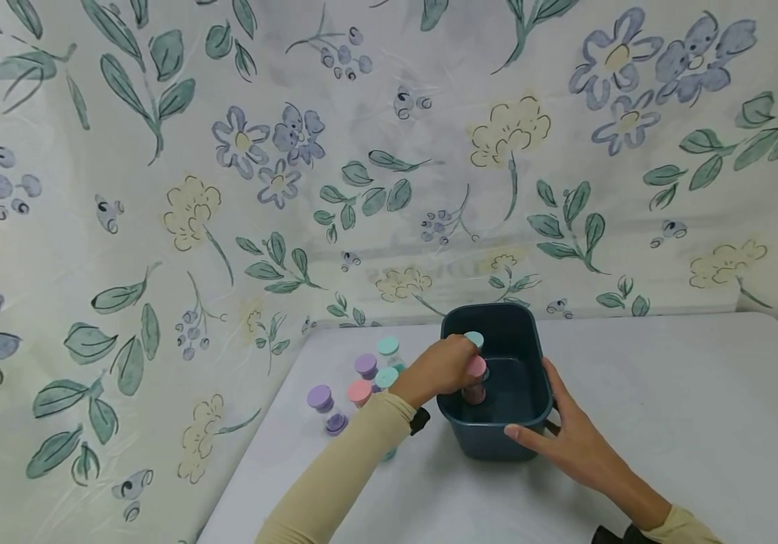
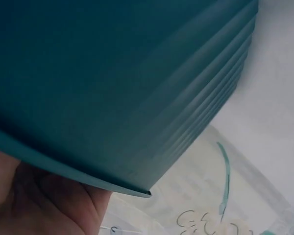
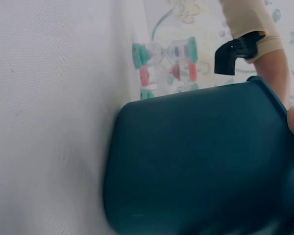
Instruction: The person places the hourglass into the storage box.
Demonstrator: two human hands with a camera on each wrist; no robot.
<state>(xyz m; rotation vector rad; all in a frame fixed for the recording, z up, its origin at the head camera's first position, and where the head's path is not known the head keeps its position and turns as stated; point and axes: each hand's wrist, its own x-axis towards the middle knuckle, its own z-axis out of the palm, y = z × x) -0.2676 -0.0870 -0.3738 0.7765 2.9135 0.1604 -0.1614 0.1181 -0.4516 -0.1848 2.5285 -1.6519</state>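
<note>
A dark teal plastic bin (image 1: 491, 446) stands on the white table. My left hand (image 1: 445, 366) reaches over its left rim and pinches a sand timer with a pink cap (image 1: 476, 367) inside it. A teal-capped timer (image 1: 473, 339) shows just beyond those fingers, also within the bin. My right hand (image 1: 582, 438) holds the bin at its near right corner, thumb on the front rim and fingers along the right side. In the left wrist view the bin's ribbed wall (image 2: 137, 98) hides the left fingertips and the timer.
Left of the bin stand several more hourglass timers: a purple one (image 1: 321, 398), another purple one (image 1: 365, 366), a pink one (image 1: 359, 391) and a teal one (image 1: 389, 346). My left forearm (image 1: 341, 468) partly covers this group. A flower-patterned cloth (image 1: 375, 227) hangs behind the table.
</note>
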